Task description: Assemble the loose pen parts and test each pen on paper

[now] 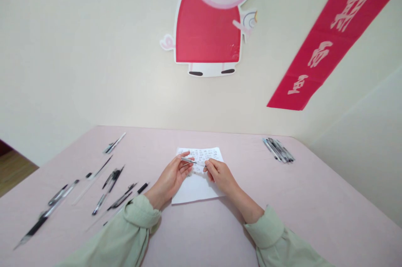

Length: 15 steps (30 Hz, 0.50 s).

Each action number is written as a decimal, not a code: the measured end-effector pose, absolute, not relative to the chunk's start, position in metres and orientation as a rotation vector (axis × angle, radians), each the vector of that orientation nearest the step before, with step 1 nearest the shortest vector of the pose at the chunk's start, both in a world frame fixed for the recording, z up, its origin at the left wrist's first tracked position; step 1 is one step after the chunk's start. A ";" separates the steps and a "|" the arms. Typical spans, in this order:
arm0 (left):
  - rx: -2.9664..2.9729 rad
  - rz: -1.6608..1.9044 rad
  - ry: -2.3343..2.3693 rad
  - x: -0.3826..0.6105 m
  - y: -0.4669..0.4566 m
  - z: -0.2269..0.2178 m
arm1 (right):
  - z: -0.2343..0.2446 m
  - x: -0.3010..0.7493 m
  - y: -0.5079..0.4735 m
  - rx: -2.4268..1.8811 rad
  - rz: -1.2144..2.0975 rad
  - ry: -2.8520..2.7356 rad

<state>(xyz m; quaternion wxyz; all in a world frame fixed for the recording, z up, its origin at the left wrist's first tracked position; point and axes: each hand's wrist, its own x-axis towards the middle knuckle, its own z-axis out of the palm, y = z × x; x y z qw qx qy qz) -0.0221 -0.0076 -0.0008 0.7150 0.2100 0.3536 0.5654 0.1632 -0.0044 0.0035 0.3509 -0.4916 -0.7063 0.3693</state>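
A slim pen with a greyish, partly see-through barrel is held level between my two hands, above a white sheet of paper with handwritten marks on its far half. My left hand grips the pen's left end between thumb and index finger, the other fingers loosely curled beneath. At the right end, the fingers of my right hand are closed around it, so that end is mostly hidden. Whether the pen is in one piece or in parts I cannot tell.
Several loose pens and pen parts lie scattered on the pink tabletop to the left. A neat row of pens lies at the back right. Behind the table rises a wall with a cartoon cutout and a red banner.
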 end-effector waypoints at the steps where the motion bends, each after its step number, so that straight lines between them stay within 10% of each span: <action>1: 0.468 1.249 0.786 -0.022 -0.008 -0.001 | 0.003 0.163 -0.004 -1.294 0.968 -1.827; 15: 0.496 1.264 0.783 -0.019 -0.008 -0.004 | 0.000 0.159 -0.007 -1.222 0.769 -1.944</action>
